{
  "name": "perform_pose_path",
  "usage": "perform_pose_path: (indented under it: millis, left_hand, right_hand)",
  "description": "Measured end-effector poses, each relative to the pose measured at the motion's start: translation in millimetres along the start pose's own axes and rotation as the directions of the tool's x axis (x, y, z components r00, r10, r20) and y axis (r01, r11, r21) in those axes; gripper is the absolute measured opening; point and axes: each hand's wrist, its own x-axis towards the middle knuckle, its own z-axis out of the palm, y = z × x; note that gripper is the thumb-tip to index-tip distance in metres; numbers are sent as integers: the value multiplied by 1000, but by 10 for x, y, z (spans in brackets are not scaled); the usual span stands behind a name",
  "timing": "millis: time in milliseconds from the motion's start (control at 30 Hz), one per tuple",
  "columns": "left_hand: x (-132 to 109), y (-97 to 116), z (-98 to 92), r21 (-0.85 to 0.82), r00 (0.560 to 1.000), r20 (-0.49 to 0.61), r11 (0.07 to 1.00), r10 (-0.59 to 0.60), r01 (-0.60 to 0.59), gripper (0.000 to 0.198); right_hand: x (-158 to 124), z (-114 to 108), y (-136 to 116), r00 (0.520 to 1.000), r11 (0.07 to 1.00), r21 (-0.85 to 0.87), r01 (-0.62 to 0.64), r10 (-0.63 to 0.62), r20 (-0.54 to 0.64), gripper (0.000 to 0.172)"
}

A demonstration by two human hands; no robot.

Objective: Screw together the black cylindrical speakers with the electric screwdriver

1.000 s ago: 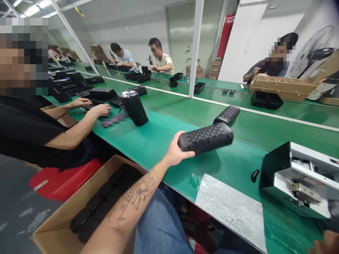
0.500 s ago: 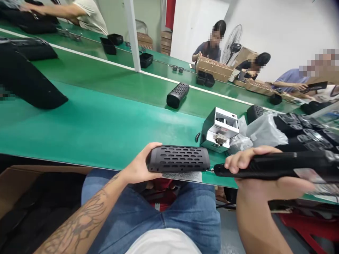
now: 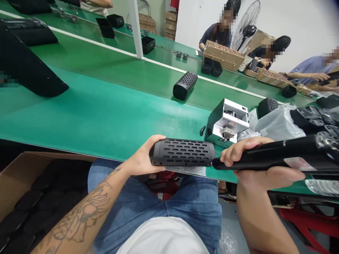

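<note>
The tool (image 3: pixel 275 158) in the right hand (image 3: pixel 254 165) runs off the right edge, so its far end cannot be seen; its tip meets the end of the speaker (image 3: pixel 182 152), and the contact itself is too small to tell; the left hand (image 3: pixel 144 158) covers the speaker's near end. The box (image 3: pixel 16 183) is cut by the left and bottom edges, its dark contents too dim to tell apart; the black case (image 3: pixel 29 70) is cut off at the left.

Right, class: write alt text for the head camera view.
A person's left hand holds a black perforated speaker casing by one end while the right hand points a black power screwdriver at its other end, above a green workbench.
</note>
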Motion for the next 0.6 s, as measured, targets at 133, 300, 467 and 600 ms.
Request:
perform_pose_path:
  millis: [133,300,467,600]
  left_hand:
    - [-2,0,0,6,1000,-2,1000,-19,19,105]
    - [-7,9,6,21,999,-7,999,-48,48,106]
    - [-2,12,10,32,999,-20,999,-31,32,107]
    - [-6,23,20,43,1000,-26,999,-6,7,105]
  right_hand:
    - [-46,181,7,990,1000,1,-16,16,-142,64]
    - [-67,220,2,989,1000,17,-26,29,-146,62]
    - [-14,102,62,1000,1000,25,-17,17,-21,57]
    - [-64,150,37,993,999,8,-36,37,-109,52]
